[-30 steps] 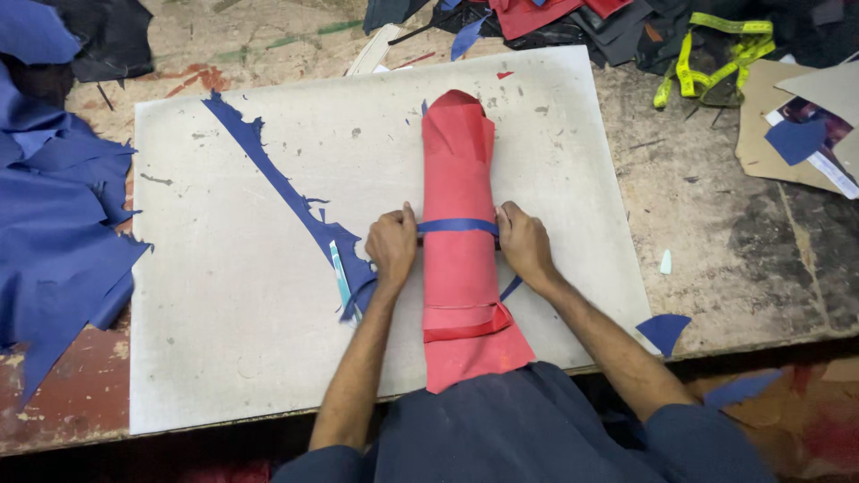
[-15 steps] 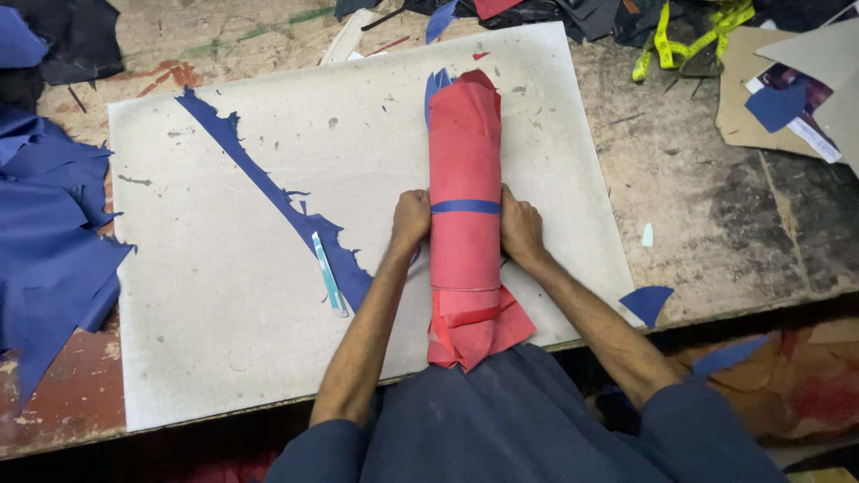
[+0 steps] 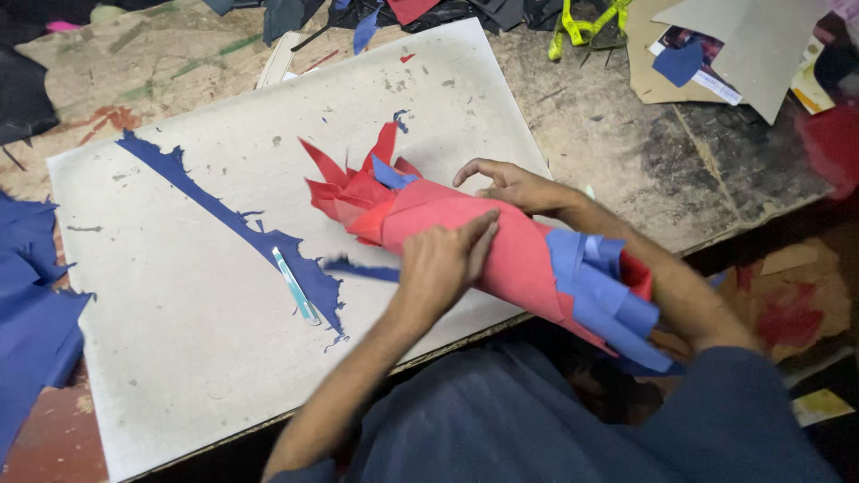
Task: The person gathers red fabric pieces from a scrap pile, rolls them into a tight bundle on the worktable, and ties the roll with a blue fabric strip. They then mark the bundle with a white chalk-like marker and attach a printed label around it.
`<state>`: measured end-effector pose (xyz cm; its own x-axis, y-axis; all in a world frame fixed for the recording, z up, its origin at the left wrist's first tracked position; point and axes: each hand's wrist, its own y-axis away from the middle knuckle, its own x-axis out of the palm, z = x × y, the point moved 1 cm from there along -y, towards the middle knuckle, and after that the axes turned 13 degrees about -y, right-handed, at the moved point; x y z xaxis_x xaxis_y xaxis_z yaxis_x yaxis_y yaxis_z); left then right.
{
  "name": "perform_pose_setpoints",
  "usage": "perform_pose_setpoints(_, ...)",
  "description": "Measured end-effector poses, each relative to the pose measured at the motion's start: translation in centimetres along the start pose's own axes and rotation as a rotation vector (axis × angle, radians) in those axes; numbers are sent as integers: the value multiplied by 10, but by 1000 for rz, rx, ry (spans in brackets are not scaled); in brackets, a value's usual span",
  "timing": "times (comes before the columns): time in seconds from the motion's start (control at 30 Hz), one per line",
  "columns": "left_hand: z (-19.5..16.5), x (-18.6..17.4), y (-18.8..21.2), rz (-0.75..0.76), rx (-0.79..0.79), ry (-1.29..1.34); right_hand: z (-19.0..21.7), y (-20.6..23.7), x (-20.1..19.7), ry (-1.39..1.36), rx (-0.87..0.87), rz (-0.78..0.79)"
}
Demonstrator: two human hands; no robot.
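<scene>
A thick roll of red sheet material (image 3: 456, 234) with blue sheets sticking out of its near end (image 3: 598, 286) lies slanted across the lower right part of a white cutting board (image 3: 179, 358). Ragged red points fan out at its far end. My left hand (image 3: 443, 259) rests on top of the roll with fingers flat against it. My right hand (image 3: 506, 183) curls over the roll's far side. A blue strip (image 3: 362, 270) pokes out from under the roll by my left hand.
A long blue offcut (image 3: 224, 215) runs diagonally over the board, with a small light-blue-handled tool (image 3: 295, 286) beside it. Blue sheets (image 3: 31, 331) lie at the left. Dark scraps, yellow strapping (image 3: 586, 22) and cardboard pieces (image 3: 743, 45) crowd the worn table's far edge.
The roll has swung from upright across the board to slanting right, its near end lifted past the board's edge. The blue band around its middle is gone and blue sheets show at the near end.
</scene>
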<state>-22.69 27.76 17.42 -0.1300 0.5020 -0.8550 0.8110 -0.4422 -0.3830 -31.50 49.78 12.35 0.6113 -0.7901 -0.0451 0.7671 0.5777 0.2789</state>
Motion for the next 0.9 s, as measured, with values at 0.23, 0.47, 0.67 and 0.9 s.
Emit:
perform_pose_setpoints(0.23,-27,109,51,148,-2,-292,8,19,-1,1276,92,-92)
perform_pose_setpoints(0.47,-23,107,43,251,-136,-157,30,86,58,955,132,-311)
perform_pose_setpoints(0.67,-18,85,48,284,-389,393,-30,126,168,401,-79,-686)
perform_pose_setpoints(0.9,-15,84,66,314,-334,270,-120,96,204,289,-277,-822)
